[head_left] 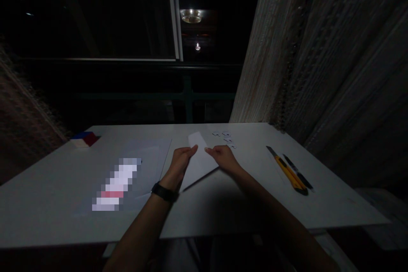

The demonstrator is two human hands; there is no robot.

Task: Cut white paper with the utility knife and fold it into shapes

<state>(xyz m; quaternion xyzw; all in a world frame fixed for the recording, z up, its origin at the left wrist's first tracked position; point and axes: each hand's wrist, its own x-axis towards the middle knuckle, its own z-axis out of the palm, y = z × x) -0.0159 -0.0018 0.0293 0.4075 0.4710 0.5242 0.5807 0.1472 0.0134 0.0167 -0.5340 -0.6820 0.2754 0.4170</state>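
A white sheet of paper (200, 165), longer than it is wide, is held between my two hands above the middle of the table. My left hand (184, 159) is closed on its left edge, the thumb lying on top. On the opposite edge my right hand (223, 156) pinches the paper, its thumb pointing inward. The fingers beneath the sheet are hidden. Just beyond my right hand lie several small paper pieces with dark marks (227, 135). A black band (165, 192) circles my left wrist.
On the right lie a yellow box cutter (290, 173) and a black pen (298, 172). Flat sheets (149, 153) and a bright pixelated phone-shaped patch (119, 182) are at left. A coloured cube (84, 139) stands at the far left of the white table (251, 216). Curtains (264, 51) hang beside the window.
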